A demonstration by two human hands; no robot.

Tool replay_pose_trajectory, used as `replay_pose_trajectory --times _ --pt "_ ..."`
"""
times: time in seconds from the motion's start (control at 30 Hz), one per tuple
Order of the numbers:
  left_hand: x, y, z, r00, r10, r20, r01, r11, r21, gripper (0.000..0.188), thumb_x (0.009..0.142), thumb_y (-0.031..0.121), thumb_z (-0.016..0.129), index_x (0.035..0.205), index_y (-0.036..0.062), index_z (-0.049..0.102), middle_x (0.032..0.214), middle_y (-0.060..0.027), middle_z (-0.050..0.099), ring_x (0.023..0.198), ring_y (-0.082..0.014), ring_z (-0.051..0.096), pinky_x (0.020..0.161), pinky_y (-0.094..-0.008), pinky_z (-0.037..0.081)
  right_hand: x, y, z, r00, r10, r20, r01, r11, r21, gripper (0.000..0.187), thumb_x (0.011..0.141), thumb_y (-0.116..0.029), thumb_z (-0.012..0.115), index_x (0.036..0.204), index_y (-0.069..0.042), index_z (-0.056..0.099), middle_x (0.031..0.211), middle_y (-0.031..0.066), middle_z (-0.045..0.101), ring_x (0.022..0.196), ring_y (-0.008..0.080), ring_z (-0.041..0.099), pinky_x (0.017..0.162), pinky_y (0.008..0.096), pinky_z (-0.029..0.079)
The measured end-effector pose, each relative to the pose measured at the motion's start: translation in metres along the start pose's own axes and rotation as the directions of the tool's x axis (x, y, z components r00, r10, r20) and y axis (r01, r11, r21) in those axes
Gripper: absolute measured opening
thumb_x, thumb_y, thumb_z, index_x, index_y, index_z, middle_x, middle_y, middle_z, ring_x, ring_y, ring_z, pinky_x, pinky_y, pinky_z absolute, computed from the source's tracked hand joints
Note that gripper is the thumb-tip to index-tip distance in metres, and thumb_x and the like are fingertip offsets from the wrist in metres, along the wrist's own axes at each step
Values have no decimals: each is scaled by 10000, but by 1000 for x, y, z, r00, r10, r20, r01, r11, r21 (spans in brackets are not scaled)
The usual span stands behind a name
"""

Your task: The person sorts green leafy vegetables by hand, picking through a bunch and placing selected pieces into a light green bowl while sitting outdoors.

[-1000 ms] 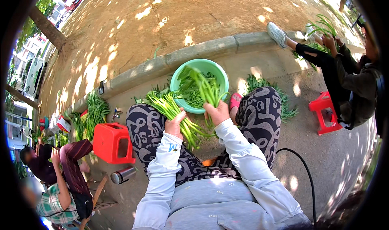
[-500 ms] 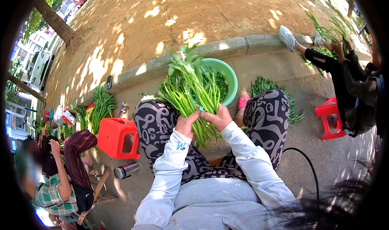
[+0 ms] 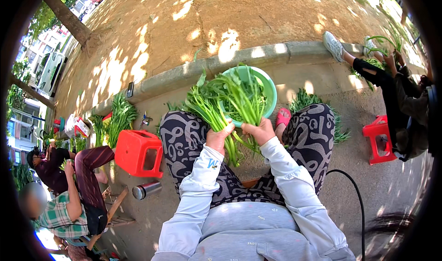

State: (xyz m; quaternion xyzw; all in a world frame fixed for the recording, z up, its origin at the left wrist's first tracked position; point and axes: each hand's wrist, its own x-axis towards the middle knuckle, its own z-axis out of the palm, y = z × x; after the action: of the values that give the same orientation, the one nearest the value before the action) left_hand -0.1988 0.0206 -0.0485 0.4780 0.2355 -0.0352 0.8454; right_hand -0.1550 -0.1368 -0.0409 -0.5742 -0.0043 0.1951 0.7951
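Note:
My left hand [image 3: 219, 137] is closed round a bunch of long green leafy stems [image 3: 208, 110], cut ends hanging below the fist. My right hand [image 3: 260, 131] grips a second bunch of leafy stems [image 3: 246, 102], a little apart from the left one. The leafy tops of both point away from me. Beyond them a light green plastic basin [image 3: 270, 91] holds more greens, partly hidden by the right bunch. Behind my right knee lies a pile of the same greens [image 3: 304, 100] on the ground.
A red plastic stool [image 3: 130, 153] stands left of my knee, with a steel flask [image 3: 146, 190] near it. A phone [image 3: 130, 89] rests by the stone kerb [image 3: 216, 66]. People sit at both sides; another red stool [image 3: 378, 140] is at right. A black cable [image 3: 359, 196] curves nearby.
My hands were close together over one bunch; now they have moved apart, each with its own share of stems. The right bunch has swung over the basin. The view has shifted slightly.

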Motion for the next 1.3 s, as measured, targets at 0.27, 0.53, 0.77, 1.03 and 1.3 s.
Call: replay_pose_trajectory --times 0.27,0.53,0.77,1.03,1.3 --pt "6 -5 -10 997 14 -80 -15 1000 -13 232 747 58 697 960 39 606 869 -17 607 757 -127 565 674 -254 449 6 -14 -8 924 -196 -328 223 974 47 61 746 -35 610 796 -20 577 661 26 575 525 96 521 473 225 410" --pt "-6 4 13 998 17 54 -17 1000 6 248 811 172 658 1005 41 576 832 -48 613 643 -165 571 562 -290 465 -6 4 11 975 -74 210 82 996 -29 308 767 -74 689 1022 31 551 838 57 622 705 122 578 630 251 472" --pt "-1 2 3 995 -13 103 12 1000 16 189 834 161 625 963 33 572 741 -51 582 609 -168 556 564 -293 462 0 3 6 993 -3 120 -3 999 51 252 746 22 621 986 42 548 776 71 619 575 135 578 504 244 465" --pt "2 2 -1 999 15 -52 -15 1000 -14 207 782 115 687 954 44 596 820 -12 584 699 -128 540 640 -253 431 3 -16 -7 972 -86 -219 115 986 121 108 736 -65 657 815 -18 601 669 19 585 492 91 515 450 230 396" --pt "-6 8 13 998 64 30 -63 998 -22 309 774 212 700 1006 50 574 848 -50 616 668 -166 580 546 -290 480 -7 1 12 986 40 160 -36 999 -23 240 719 2 640 954 12 597 815 31 625 667 113 579 610 258 480"
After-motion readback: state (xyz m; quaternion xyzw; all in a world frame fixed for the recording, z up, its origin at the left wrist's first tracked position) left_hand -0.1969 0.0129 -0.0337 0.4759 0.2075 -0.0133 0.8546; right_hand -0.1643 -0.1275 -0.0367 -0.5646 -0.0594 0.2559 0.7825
